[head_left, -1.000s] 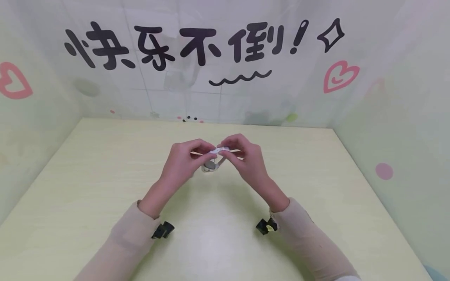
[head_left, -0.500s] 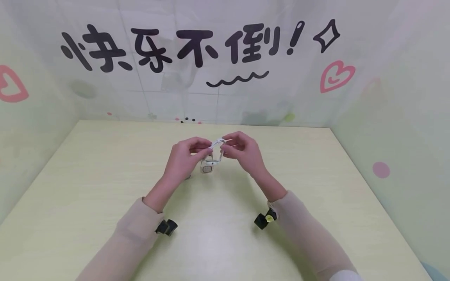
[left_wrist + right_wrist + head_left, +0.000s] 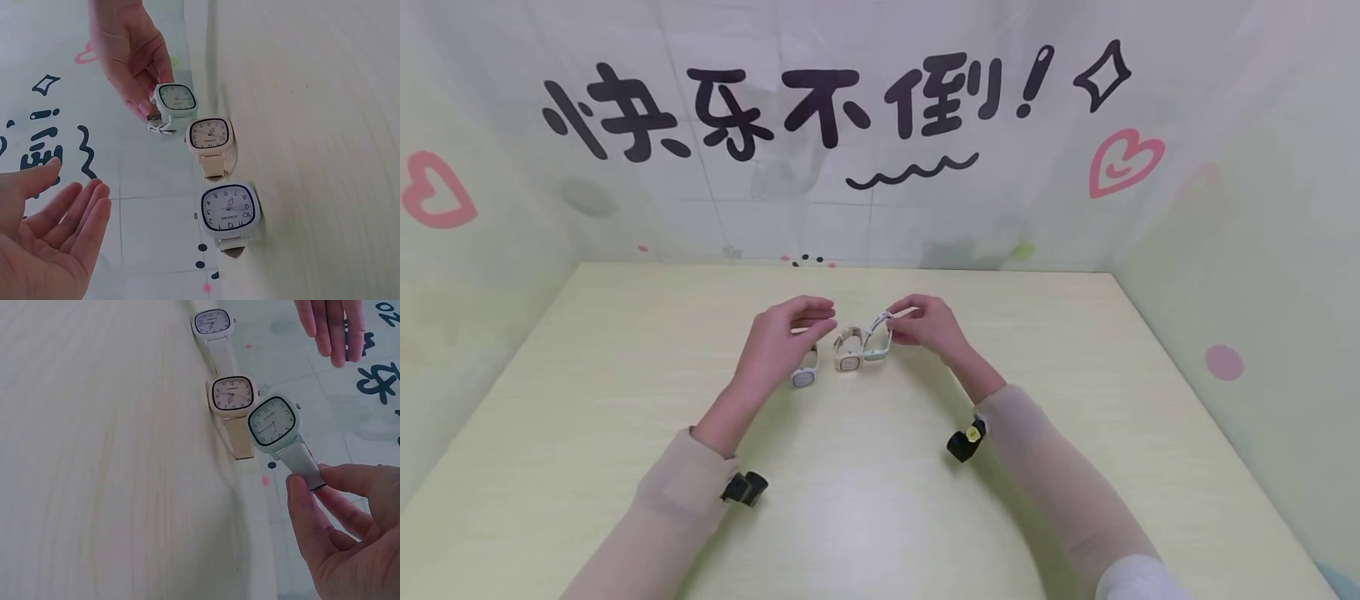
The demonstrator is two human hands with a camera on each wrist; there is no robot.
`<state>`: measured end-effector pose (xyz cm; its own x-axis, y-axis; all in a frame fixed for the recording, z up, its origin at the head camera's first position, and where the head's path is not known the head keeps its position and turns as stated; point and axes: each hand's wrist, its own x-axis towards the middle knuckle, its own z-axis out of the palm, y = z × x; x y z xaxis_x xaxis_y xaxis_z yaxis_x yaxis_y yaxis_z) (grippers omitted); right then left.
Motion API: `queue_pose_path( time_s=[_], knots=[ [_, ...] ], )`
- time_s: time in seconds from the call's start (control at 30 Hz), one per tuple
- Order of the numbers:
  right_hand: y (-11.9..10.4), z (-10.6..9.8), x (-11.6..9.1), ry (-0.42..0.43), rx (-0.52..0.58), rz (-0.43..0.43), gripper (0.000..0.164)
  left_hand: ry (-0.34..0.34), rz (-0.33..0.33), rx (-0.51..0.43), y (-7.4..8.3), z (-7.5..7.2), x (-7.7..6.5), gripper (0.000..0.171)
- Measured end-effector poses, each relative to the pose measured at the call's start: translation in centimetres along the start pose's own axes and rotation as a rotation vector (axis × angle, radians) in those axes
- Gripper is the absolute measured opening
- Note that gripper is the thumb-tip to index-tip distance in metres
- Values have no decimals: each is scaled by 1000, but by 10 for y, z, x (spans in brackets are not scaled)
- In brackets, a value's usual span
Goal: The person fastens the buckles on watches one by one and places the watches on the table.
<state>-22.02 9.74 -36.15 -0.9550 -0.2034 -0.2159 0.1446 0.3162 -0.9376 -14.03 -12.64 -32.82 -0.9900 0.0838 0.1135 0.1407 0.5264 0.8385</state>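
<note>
My right hand (image 3: 928, 323) pinches the strap of a pale green wristwatch (image 3: 273, 422) between thumb and fingers, its strap closed into a loop. Right beside it a beige wristwatch (image 3: 849, 350) stands on the table, dial facing the near side. Further left is a white wristwatch (image 3: 229, 207), its strap partly behind my left hand in the head view. My left hand (image 3: 786, 337) holds nothing; its fingers are extended and relaxed, above and behind the white watch. In the right wrist view the green watch overlaps the edge of the beige one.
The watches are on a pale wooden table (image 3: 850, 500). A white printed wall sheet (image 3: 820, 217) with black lettering closes off the back, and pale side panels (image 3: 1240, 250) flank the table. Small black cameras (image 3: 966, 442) are fastened at both sleeves.
My left hand has let go of the green watch and moved left, away from it. The right hand has lowered the green watch beside the beige one. The white watch has come into view.
</note>
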Motion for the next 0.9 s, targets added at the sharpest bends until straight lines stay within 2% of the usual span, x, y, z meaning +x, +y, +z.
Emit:
queue_pose_path(
  time_s=[0.2, 0.37, 0.6, 0.7, 0.8, 0.9],
  knots=[
    [8, -3, 6, -16, -119, 81, 23, -17, -24, 17, -5, -3, -1, 36],
    [11, -5, 9, -27, -239, 86, 22, -25, -36, 46, -8, -5, 0, 38],
    [10, -8, 6, -70, -301, 106, 27, -46, -42, 101, -14, -11, 1, 40],
    [8, -12, 1, -51, -410, 12, 31, -69, -8, 179, -17, -13, 1, 46],
    [2, -14, -6, 3, -555, -177, 38, -86, 31, 342, -21, -14, 2, 60],
    [-7, -16, -14, 54, -715, -359, 56, -80, 34, 532, -23, -15, 4, 77]
  ],
)
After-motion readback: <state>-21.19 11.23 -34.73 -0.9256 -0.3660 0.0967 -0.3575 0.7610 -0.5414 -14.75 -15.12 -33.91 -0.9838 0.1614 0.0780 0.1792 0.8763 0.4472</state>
